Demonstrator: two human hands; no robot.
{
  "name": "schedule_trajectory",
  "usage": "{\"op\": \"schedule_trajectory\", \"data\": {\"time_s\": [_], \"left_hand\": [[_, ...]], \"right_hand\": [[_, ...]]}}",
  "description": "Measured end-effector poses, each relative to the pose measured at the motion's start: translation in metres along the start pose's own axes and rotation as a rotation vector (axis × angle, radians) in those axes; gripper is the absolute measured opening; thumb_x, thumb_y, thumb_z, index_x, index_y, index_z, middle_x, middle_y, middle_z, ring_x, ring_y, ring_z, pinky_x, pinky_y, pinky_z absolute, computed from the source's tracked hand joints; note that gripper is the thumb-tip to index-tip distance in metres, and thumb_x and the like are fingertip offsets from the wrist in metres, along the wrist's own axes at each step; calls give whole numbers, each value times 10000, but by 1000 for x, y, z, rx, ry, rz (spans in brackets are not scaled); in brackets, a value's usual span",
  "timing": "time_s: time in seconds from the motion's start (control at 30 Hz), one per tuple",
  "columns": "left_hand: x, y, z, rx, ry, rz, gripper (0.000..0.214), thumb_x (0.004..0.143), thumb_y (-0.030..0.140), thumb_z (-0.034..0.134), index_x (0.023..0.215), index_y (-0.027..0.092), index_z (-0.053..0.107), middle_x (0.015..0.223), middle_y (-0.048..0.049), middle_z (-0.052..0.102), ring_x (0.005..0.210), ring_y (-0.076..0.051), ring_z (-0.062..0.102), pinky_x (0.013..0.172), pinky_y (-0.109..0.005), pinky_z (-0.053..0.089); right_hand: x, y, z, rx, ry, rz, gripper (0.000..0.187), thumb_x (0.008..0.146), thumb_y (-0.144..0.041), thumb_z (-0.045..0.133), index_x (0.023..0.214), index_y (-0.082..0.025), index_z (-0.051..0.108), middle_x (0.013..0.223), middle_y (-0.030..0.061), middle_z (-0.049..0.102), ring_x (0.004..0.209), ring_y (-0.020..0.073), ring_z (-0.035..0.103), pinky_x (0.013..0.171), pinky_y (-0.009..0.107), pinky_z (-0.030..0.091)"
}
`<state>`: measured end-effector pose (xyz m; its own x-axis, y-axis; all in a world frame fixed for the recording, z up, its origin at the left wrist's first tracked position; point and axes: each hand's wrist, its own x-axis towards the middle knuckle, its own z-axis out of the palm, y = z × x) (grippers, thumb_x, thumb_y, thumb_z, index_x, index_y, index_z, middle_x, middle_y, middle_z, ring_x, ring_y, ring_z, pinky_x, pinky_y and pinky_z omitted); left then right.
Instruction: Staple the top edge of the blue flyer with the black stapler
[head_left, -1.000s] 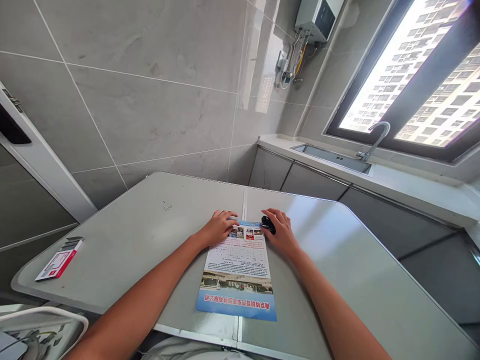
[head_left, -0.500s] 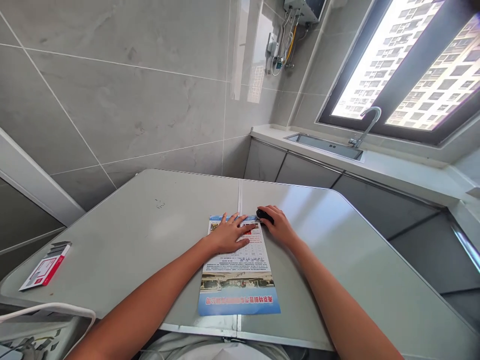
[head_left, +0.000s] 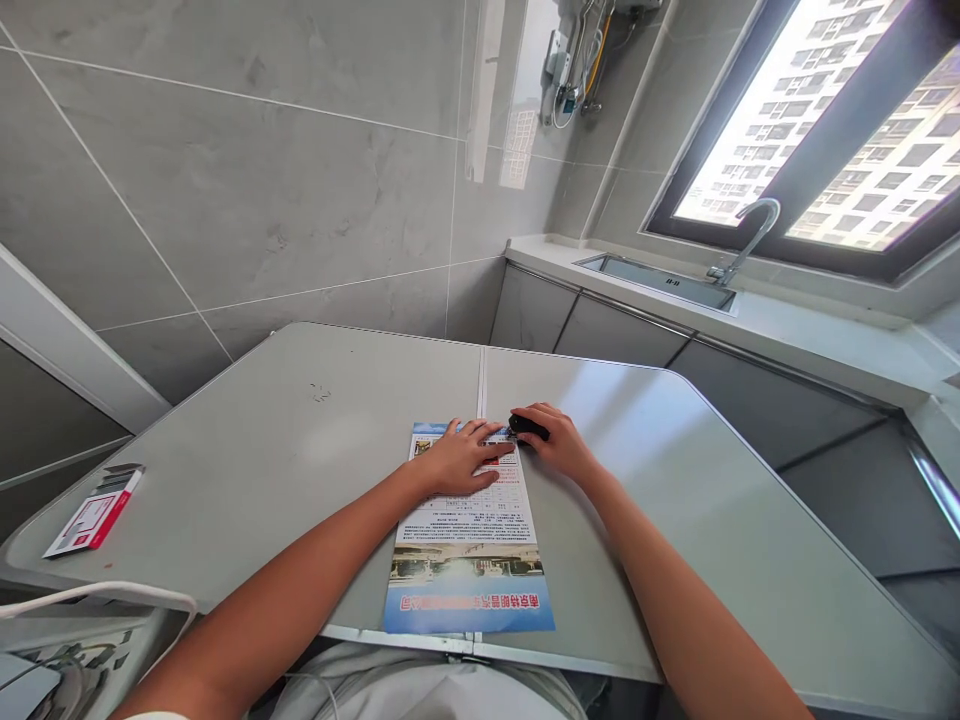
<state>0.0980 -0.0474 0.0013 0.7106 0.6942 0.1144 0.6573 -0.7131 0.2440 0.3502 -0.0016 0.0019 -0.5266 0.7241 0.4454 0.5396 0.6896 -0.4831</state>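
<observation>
A printed flyer (head_left: 471, 590) with blue bands and a building photo lies on the table, its print upside down to me. My left hand (head_left: 463, 462) rests flat on its upper part, fingers spread, hiding some of the print. At the flyer's far right corner is a small black stapler (head_left: 529, 427) with a silvery front end. My right hand (head_left: 559, 445) is wrapped round it from the right. The stapler's jaws meet the paper's edge, but whether they are pressed together I cannot tell.
The pale folding table (head_left: 360, 400) has a seam down its middle. A red and white packet (head_left: 96, 515) lies by its left edge, and several tiny dark slivers (head_left: 320, 393) lie farther back. A white cable (head_left: 105, 592) runs at lower left. Beyond stands a counter with a sink (head_left: 660, 285).
The flyer's near end has swung slightly left. The stapler has shifted a little left and lies closer over the flyer's corner. My view has tilted slightly downward.
</observation>
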Motion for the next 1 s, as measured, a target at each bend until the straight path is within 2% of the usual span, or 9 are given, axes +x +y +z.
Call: {"op": "schedule_trajectory", "data": {"time_s": [0.17, 0.4, 0.57, 0.73, 1.0], "left_hand": [[1, 1, 2, 4, -16, 12, 569, 999, 530, 488, 1552, 416, 412, 1670, -97, 305, 1503, -396, 299, 1150, -738, 228], [-2, -1, 4, -24, -11, 3, 559, 1003, 537, 492, 1543, 408, 428, 1695, -103, 246, 1549, -367, 232, 1184, -719, 200], [-3, -2, 6, -68, -7, 7, 562, 1002, 552, 494, 1546, 434, 417, 1706, -75, 231, 1553, -373, 229, 1194, -729, 168], [-3, -2, 8, -77, 8, 4, 574, 993, 554, 519, 1545, 430, 424, 1708, -70, 230, 1546, -385, 243, 1197, -734, 156], [-2, -2, 8, -65, 8, 1, 582, 985, 549, 536, 1545, 429, 430, 1695, -83, 261, 1534, -397, 264, 1187, -744, 166]], "right_hand": [[1, -2, 1, -9, 2, 17, 349, 951, -261, 602, 1293, -258, 665, 1044, 81, 712, 974, 267, 615, 905, 432, 487], [0, -2, 5, -80, 10, 64, 387, 961, -244, 582, 1341, -262, 654, 1114, 83, 709, 1041, 270, 611, 937, 432, 468], [1, -4, 6, -103, -49, 77, 433, 1017, -284, 504, 1444, -281, 580, 1148, 84, 703, 1059, 268, 596, 956, 443, 447], [2, -10, 7, -189, -94, 88, 408, 1020, -262, 480, 1403, -295, 618, 1174, 80, 711, 1062, 264, 582, 921, 434, 421], [4, -15, 6, -209, -118, 89, 403, 1012, -234, 484, 1381, -295, 635, 1173, 76, 714, 1049, 260, 579, 906, 422, 403]]}}
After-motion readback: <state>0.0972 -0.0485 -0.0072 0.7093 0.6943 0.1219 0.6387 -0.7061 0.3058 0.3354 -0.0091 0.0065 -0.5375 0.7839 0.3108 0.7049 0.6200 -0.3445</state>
